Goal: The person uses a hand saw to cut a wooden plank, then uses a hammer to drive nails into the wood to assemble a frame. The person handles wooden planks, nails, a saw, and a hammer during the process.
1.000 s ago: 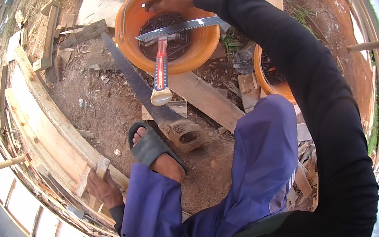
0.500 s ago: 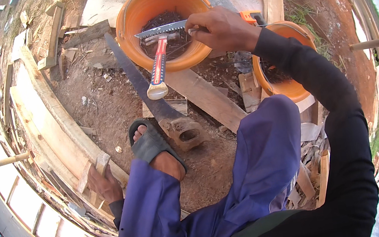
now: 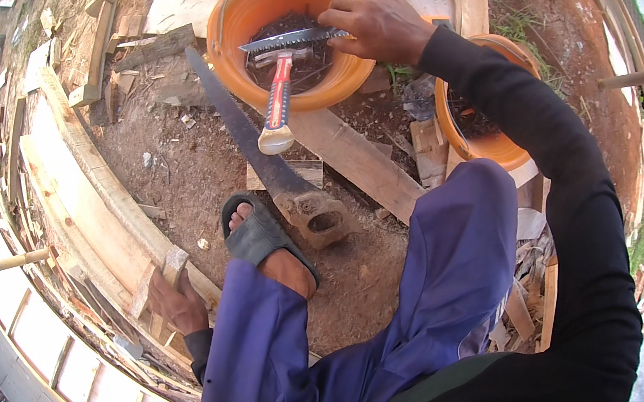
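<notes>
R hand (image 3: 380, 27) over orange bucket's (image 3: 322, 97) R rim, fingers curled narrow at toothed blade (image 3: 284, 40); can't tell if gripping. Blade slim, silvery, teeth twd near rim, lying above bucket's mouth; open gap btwn it & far rim. Hammer (image 3: 279, 100) w/ red-blue grip juts past near rim. L hand (image 3: 179, 306) holds wood block (image 3: 175, 264) at boards' (image 3: 83, 205) near end; bare dirt (image 3: 166, 175) btwn boards & handsaw (image 3: 240, 121).

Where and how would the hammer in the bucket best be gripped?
Probably by the hammer handle, from the person's near side: it juts past the near rim of the orange bucket, butt toward the person, while the head lies inside, close to the toothed saw blade.
</notes>
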{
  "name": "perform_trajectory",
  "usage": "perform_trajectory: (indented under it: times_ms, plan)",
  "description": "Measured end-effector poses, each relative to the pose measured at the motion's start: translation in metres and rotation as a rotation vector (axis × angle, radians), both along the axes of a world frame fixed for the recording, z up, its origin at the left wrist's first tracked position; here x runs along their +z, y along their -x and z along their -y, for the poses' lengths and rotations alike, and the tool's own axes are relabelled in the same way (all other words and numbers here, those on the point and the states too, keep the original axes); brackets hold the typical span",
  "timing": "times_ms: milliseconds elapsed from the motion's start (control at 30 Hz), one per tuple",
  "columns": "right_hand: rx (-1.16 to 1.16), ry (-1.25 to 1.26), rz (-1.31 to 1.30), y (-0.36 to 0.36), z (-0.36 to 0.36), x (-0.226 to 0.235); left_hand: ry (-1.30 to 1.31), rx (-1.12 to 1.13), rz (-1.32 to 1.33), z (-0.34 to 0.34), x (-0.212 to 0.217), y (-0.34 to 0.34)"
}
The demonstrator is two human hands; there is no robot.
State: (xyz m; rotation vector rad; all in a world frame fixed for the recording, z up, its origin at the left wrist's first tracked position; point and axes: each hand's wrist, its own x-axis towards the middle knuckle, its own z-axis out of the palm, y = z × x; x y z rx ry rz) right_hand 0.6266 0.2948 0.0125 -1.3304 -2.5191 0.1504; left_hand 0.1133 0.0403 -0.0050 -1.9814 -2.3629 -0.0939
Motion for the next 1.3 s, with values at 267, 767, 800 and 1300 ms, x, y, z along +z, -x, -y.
perform_trajectory:
  times_ms: [267,767,800,1300]
  plan:
    - [-0.102,-0.166,-0.008,-0.001,-0.015,-0.005,0.005,-0.001,-0.001,-0.001,0.004,-0.002]
    - [0.085,0.438,0.347,0.056,-0.016,-0.046,-0.015,-0.005,-0.007,0.0,0.005,-0.003]
    - [0.103,0.407,0.321,0.06,-0.017,-0.055,-0.012,0.004,-0.005,0.0,0.007,-0.001]
    - [0.231,0.222,0.226,0.061,-0.034,-0.084,-0.015,-0.023,-0.03,-0.003,0.002,0.0]
